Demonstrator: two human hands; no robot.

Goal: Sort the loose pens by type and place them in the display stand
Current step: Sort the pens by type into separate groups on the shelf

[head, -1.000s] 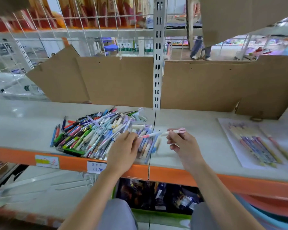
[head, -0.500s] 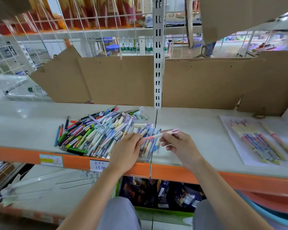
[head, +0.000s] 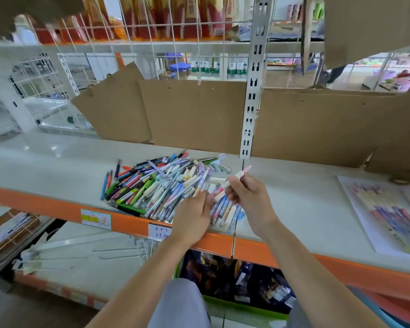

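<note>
A heap of loose pens [head: 156, 185] in many colours lies on the pale shelf [head: 45, 166]. My right hand [head: 249, 197] is closed on a pink and white pen [head: 237, 177], which tilts up to the right above the heap's right edge. My left hand [head: 194, 214] rests on the right part of the heap, its fingertips meeting the lower end of that pen among the pastel pens; whether it grips anything is unclear. On a white sheet [head: 355, 218] at the right lie several sorted pens [head: 393, 216] side by side.
Brown cardboard panels [head: 194, 114] stand along the back of the shelf, split by a white slotted upright [head: 251, 95]. The shelf's orange front edge [head: 45, 207] carries price labels [head: 96, 218]. Wire grid shelving rises behind. Boxes of goods sit under the shelf.
My right hand has swung the pink and white pen from nearly level to tilted up to the right. My left hand stays on the heap. The camera has moved closer and slightly left.
</note>
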